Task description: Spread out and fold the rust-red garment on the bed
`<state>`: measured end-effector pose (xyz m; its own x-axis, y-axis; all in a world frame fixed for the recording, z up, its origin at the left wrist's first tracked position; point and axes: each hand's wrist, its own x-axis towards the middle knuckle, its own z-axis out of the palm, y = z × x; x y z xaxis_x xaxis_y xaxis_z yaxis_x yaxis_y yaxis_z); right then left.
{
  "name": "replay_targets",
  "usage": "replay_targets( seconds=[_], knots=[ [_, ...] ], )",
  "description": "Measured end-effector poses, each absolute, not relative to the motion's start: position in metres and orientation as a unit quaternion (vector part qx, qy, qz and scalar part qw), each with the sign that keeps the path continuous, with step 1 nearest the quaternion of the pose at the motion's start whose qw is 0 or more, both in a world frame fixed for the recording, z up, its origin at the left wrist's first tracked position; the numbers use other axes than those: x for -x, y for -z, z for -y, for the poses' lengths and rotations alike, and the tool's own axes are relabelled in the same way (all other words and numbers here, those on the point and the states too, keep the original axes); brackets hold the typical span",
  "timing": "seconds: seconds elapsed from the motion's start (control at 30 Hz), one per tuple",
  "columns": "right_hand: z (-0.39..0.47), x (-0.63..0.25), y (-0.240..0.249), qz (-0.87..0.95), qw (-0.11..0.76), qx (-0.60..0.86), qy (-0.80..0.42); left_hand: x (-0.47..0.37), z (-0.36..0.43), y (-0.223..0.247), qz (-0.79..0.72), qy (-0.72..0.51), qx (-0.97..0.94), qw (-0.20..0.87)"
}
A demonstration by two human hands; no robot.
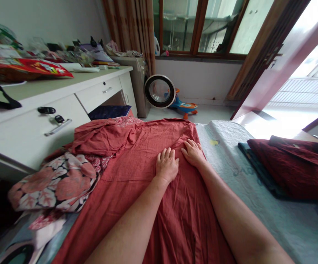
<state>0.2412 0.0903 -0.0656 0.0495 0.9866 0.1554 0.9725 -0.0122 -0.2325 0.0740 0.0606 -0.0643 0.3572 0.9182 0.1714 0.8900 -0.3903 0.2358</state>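
A red garment [136,165] lies spread over the bed, smooth in the middle and creased toward the near side. My left hand [167,165] rests flat on it near the centre, fingers pointing away from me. Just to the right, my right hand [193,152] lies on the cloth close to its right edge, its fingers extended. Neither hand holds anything. At the left, the red cloth is bunched beside a crumpled floral fabric [57,179].
Folded dark red cloth [293,165] lies on the light blue bed cover [225,157] at right. A white desk [65,95] piled with bags stands left. Beyond are a washing machine with its round door [172,91] open and a blue ride-on toy [185,106].
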Motion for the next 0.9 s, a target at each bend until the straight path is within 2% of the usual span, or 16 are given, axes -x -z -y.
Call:
replay_targets(
  seconds=[0.13, 0.2, 0.33, 0.53, 0.9],
  knots=[
    [-0.089, -0.238, 0.063, 0.715, 0.247, 0.654, -0.005, -0.075, -0.060, 0.064, -0.553, -0.121, -0.822, 0.055],
    [-0.090, -0.235, 0.065, 0.733, 0.267, 0.625, -0.030, -0.075, -0.060, 0.065, -0.553, -0.120, -0.822, 0.053],
    [-0.094, -0.234, 0.073, 0.759, 0.231, 0.605, -0.067, -0.075, -0.061, 0.065, -0.556, -0.124, -0.820, 0.054],
    [-0.097, -0.237, 0.075, 0.758, 0.169, 0.627, -0.059, -0.075, -0.061, 0.065, -0.554, -0.126, -0.822, 0.051],
    [-0.096, -0.237, 0.072, 0.708, 0.116, 0.694, -0.051, -0.076, -0.062, 0.065, -0.500, -0.173, -0.848, 0.035]
  ],
)
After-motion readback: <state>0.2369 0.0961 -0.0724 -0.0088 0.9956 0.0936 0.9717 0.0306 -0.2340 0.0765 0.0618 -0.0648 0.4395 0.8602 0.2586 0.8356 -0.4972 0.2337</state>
